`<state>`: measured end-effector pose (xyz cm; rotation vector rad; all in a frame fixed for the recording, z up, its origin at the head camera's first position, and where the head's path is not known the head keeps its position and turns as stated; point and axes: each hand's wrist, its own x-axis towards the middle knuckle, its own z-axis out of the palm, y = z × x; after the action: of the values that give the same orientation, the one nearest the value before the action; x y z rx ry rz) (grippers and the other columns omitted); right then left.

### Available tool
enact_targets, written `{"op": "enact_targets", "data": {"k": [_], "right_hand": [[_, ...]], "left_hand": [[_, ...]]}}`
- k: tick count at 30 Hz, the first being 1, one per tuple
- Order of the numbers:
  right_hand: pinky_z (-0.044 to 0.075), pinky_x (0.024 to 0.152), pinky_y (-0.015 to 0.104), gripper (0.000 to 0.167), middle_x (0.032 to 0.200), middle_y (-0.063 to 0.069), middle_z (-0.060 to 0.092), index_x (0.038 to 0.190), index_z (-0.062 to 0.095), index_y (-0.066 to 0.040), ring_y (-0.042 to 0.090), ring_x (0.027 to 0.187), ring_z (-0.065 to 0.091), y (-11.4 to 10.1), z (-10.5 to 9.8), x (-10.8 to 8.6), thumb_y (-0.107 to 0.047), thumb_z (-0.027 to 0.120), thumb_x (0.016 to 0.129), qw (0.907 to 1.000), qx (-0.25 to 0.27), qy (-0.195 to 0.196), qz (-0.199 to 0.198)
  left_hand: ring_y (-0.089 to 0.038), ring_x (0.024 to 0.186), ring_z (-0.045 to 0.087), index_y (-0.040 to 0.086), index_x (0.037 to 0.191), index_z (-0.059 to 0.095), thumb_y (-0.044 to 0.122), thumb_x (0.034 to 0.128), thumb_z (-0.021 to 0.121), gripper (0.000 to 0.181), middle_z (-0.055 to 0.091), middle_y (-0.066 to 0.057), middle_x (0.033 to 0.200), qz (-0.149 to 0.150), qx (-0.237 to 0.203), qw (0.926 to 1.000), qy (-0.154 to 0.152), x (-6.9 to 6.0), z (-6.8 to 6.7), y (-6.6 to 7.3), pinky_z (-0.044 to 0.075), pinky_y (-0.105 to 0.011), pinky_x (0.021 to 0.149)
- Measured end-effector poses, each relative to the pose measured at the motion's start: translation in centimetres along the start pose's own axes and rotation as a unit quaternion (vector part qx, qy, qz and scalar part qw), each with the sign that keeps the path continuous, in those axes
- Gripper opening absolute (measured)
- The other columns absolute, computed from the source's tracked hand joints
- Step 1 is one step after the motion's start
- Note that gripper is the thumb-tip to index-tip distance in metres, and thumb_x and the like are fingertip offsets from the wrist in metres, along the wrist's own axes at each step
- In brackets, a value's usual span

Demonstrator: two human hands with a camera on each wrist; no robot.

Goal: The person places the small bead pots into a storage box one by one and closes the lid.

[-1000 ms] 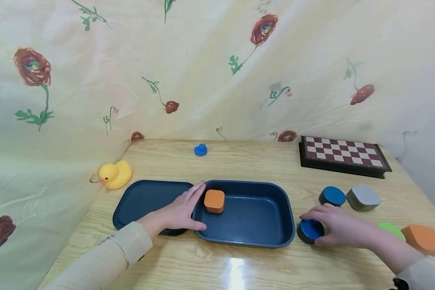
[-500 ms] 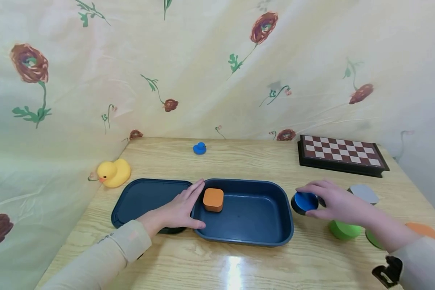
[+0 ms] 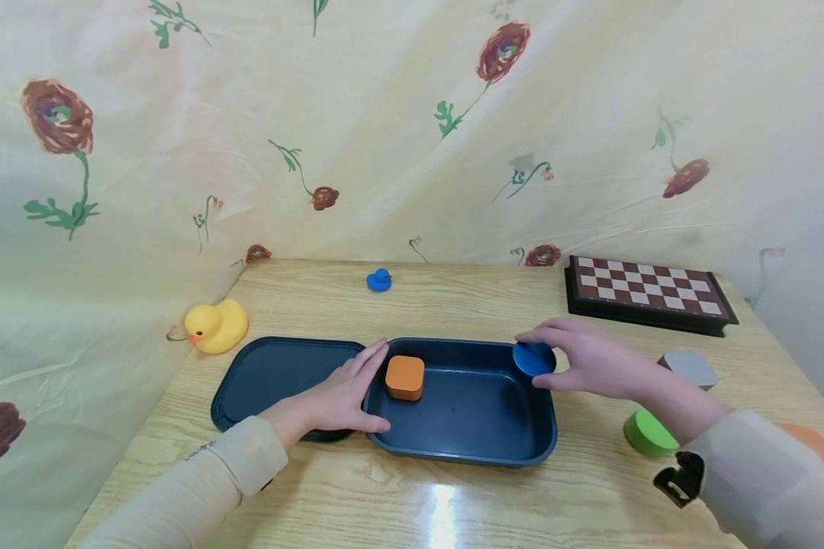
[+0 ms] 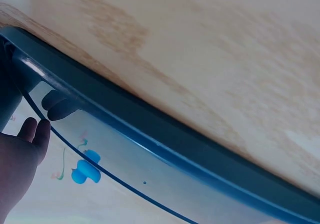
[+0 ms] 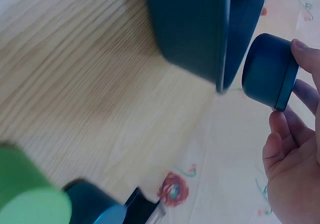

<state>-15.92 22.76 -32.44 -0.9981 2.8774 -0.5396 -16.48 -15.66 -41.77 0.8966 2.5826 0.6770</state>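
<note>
In the head view, my right hand pinches a small round blue container between thumb and fingers, over the right back corner of a dark blue rectangular box. The right wrist view shows the round container tilted, with a seam near one end, held just above the box's rim. My left hand rests on the box's left rim with fingers extended and thumb spread. An orange rounded-square container sits inside the box at the left.
A flat dark lid lies left of the box. To the right stand a green round container, a grey one, an orange one and a folded chessboard. A yellow duck and a blue duck are farther back.
My right hand has lifted the round blue container off the table and carried it left and back, over the box's right end. My left hand has stayed on the rim.
</note>
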Motion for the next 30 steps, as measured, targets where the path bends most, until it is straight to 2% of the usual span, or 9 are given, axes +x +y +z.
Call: {"op": "enact_targets", "data": {"k": [7, 15, 21, 30], "right_hand": [[0.05, 0.079, 0.042, 0.054, 0.118, 0.01, 0.058, 0.127, 0.059, -0.013, 0.025, 0.1, 0.054, -1.0, 1.7, 2.5, -0.039, 0.072, 0.081, 0.9993, 0.014, -0.032, 0.016], [0.051, 0.078, 0.039, 0.054, 0.12, 0.013, 0.056, 0.128, 0.058, -0.012, 0.023, 0.093, 0.056, -2.6, 4.8, 5.0, -0.036, 0.072, 0.081, 0.9972, 0.029, -0.056, 0.039], [0.049, 0.081, 0.041, 0.055, 0.123, 0.014, 0.053, 0.13, 0.056, -0.014, 0.024, 0.095, 0.055, -3.6, 7.2, 5.9, -0.036, 0.072, 0.081, 0.9948, 0.035, -0.061, 0.074], [0.048, 0.082, 0.039, 0.055, 0.123, 0.009, 0.052, 0.129, 0.056, -0.015, 0.019, 0.094, 0.055, -4.5, 9.1, 6.6, -0.034, 0.074, 0.08, 0.9947, 0.045, -0.048, 0.078]], "left_hand": [[-0.03, 0.141, 0.007, 0.021, 0.15, -0.012, 0.057, 0.0793, 0.065, 0.111, -0.016, 0.008, 0.155, -0.004, 0.001, 1.0, -0.008, 0.0, -0.1, 0.1, 0.014, -0.054, 0.108], [-0.032, 0.14, 0.007, 0.02, 0.15, -0.011, 0.055, 0.0801, 0.065, 0.11, -0.015, 0.005, 0.155, 0.0, -0.001, 1.0, -0.005, 0.0, -0.2, 0.1, 0.014, -0.056, 0.107], [-0.031, 0.141, 0.007, 0.019, 0.15, -0.011, 0.055, 0.08, 0.066, 0.11, -0.016, 0.007, 0.155, -0.002, 0.0, 1.0, -0.006, 0.1, -0.3, 0.3, 0.013, -0.054, 0.108], [-0.032, 0.14, 0.007, 0.021, 0.15, -0.011, 0.058, 0.0793, 0.065, 0.11, -0.017, 0.009, 0.154, -0.014, -0.001, 0.9999, -0.006, 0.0, -0.2, 0.3, 0.014, -0.054, 0.108]]}}
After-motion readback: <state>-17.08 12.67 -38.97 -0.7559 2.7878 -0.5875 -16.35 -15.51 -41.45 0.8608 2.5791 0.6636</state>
